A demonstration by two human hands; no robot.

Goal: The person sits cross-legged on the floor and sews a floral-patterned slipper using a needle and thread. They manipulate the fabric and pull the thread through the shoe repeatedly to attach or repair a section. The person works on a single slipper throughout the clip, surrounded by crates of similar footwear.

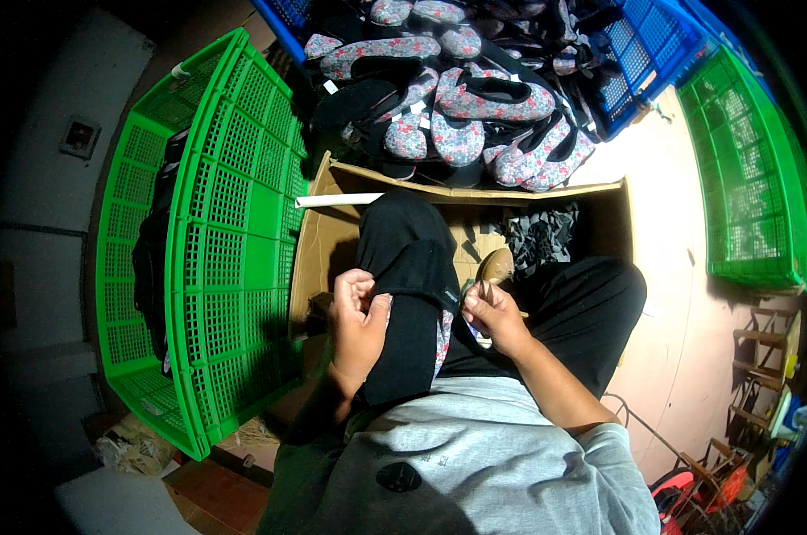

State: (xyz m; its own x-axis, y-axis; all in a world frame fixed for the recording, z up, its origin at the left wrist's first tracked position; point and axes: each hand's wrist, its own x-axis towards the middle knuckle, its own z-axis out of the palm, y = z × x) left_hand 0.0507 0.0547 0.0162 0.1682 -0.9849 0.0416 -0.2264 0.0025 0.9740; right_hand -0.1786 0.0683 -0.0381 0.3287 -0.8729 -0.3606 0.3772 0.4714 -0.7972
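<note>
Across my raised left thigh lies a black fabric piece (412, 275), a small tag at its right end. Its left edge is pinched between the thumb and fingers of my left hand (359, 314). Close to the tagged end, my right hand (497, 314) is closed, thumb against fingers. A thin dark tip shows above those fingers, too small to name. Just beyond is a tan rounded object (495, 265), partly hidden. A strip of floral fabric (443, 339) shows under the black piece beside my thigh.
In front of my knees stands an open cardboard box (613, 218) with grey-black scraps (542, 236) inside. Behind it are heaped floral slip-on shoes (501, 98) with a blue crate (658, 53). Green crates stand at left (234, 223) and right (751, 169). A white tube (336, 201) crosses the box's edge.
</note>
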